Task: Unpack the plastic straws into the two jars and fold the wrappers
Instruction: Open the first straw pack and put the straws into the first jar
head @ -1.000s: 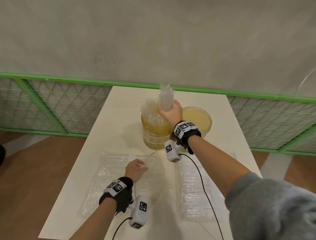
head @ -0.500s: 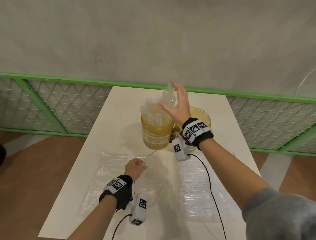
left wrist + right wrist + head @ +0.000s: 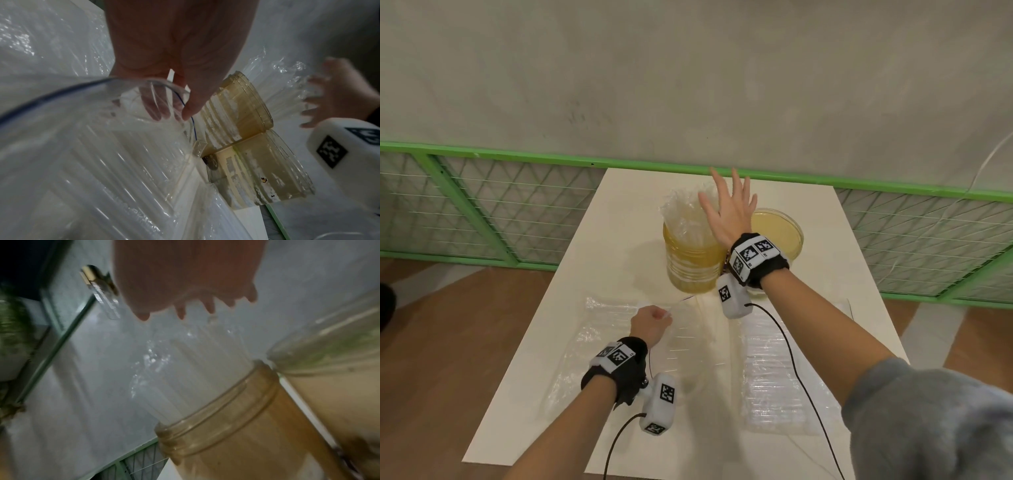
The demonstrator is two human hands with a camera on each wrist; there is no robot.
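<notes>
The right hand (image 3: 729,214) hangs spread, fingers straight, holding nothing, just above the clear straws (image 3: 685,214) that stand bunched in the left amber jar (image 3: 693,262). The second jar (image 3: 782,236) sits touching it on the right, largely behind that wrist. Nearer the person, the left hand (image 3: 650,323) pinches the mouth of a clear wrapper (image 3: 592,346) lying flat on the white table (image 3: 619,212); another wrapper (image 3: 774,373) lies right of it. A green mesh fence (image 3: 493,202) runs close behind the table's far edge.
</notes>
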